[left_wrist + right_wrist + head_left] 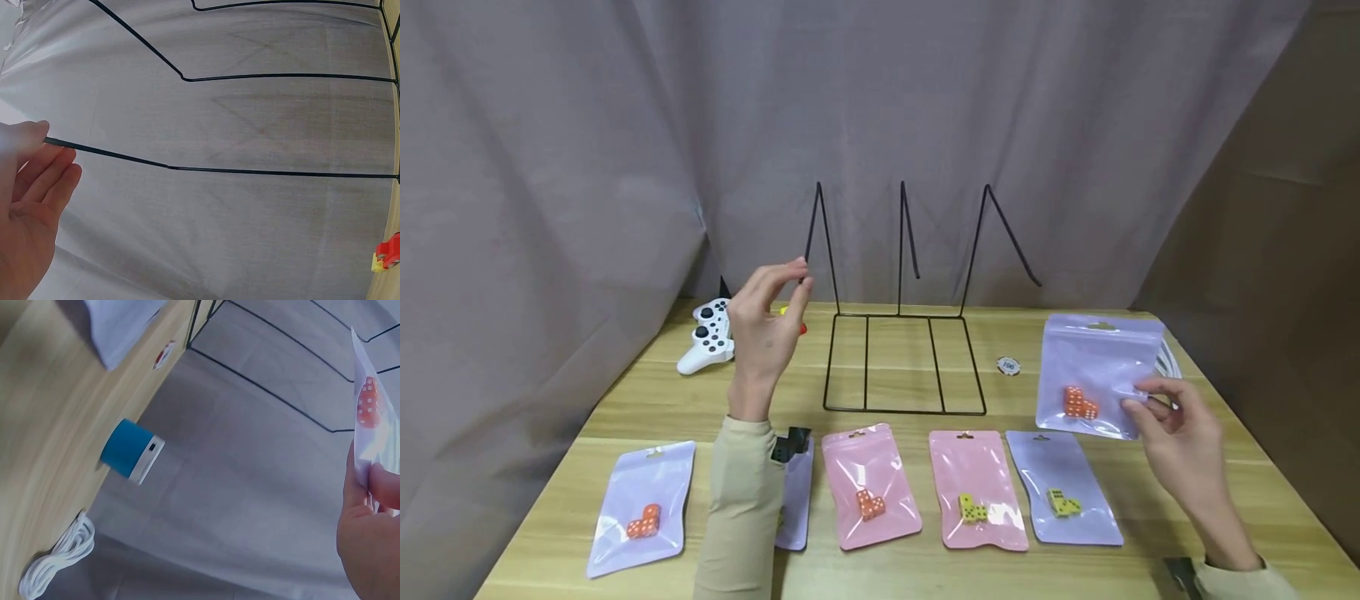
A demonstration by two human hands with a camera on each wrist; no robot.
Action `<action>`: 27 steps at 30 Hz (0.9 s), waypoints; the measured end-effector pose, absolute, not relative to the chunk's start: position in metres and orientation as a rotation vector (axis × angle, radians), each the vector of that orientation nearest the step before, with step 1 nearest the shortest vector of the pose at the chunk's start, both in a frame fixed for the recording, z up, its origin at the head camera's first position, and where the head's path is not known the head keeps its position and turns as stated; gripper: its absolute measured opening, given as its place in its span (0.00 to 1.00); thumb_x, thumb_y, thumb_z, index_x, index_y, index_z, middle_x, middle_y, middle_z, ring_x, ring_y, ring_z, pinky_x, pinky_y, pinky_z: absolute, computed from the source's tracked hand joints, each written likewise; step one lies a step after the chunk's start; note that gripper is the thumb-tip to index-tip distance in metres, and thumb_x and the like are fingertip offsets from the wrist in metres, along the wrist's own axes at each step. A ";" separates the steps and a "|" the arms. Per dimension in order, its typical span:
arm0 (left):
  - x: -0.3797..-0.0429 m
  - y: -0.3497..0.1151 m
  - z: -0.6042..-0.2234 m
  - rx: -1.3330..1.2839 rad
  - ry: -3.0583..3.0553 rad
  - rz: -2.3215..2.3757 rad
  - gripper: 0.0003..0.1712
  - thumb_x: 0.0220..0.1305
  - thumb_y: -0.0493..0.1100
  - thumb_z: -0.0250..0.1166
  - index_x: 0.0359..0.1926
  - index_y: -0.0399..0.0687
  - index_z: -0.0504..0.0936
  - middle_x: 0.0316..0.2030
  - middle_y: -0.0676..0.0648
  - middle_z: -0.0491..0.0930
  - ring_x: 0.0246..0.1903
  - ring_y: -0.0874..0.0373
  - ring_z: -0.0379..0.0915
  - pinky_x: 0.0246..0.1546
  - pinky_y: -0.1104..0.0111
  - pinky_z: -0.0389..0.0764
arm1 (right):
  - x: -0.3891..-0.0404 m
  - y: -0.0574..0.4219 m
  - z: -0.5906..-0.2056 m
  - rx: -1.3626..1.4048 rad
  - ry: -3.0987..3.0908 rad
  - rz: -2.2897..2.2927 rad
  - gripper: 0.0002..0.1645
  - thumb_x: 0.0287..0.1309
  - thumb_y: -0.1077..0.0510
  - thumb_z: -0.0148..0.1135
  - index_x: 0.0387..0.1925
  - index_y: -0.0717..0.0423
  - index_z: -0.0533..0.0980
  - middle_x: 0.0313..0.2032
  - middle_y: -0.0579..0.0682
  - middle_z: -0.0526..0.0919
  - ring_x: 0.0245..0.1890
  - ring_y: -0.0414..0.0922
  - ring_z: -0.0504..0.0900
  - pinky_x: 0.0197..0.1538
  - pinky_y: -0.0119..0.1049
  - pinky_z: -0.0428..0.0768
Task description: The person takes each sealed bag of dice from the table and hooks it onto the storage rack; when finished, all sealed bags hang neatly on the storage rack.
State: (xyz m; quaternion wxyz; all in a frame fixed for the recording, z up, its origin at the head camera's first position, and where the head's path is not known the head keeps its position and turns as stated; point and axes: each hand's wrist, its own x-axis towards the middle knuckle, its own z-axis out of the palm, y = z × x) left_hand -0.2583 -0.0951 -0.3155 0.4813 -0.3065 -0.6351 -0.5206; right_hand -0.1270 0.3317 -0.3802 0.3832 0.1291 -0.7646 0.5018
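A black wire rack [904,410] with three slanting prongs stands at the table's back. My left hand [767,321] pinches the front end of its left prong [112,154] between thumb and fingertips. On the right, my right hand [1183,442] grips the lower right edge of a lilac zip bag [1093,358], raised upright. Orange dice [1078,406] show through its front, and a hang slot is at its top. In the right wrist view the bag is seen nearly edge-on, with the thumb [384,484] against one face.
Along the front lie lilac bags [1063,467] and pink bags [865,467] holding orange or yellow dice; my left sleeve partly covers one. A white game controller [707,337], poker chip [1008,366], blue cylinder [130,449], white cable [59,556] and red-and-yellow toy [389,251] sit farther back.
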 end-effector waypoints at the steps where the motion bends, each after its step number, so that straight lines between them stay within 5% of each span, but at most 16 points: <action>1: -0.258 -0.095 -0.315 -0.749 -1.549 -1.272 0.05 0.55 0.27 0.67 0.35 0.31 0.82 0.38 0.39 0.82 0.45 0.52 0.79 0.51 0.61 0.79 | -0.128 0.330 -0.380 0.339 -1.954 1.265 0.21 0.38 0.92 0.53 0.40 0.85 0.66 0.40 0.42 0.78 0.40 0.30 0.82 0.38 0.16 0.78; 27: -0.260 -0.096 -0.319 -0.743 -1.563 -1.209 0.04 0.57 0.28 0.66 0.35 0.32 0.83 0.38 0.40 0.82 0.44 0.52 0.80 0.51 0.62 0.79 | -0.159 0.291 -0.362 0.537 -1.864 1.461 0.22 0.41 0.92 0.51 0.42 0.84 0.65 0.41 0.52 0.74 0.42 0.36 0.82 0.35 0.18 0.80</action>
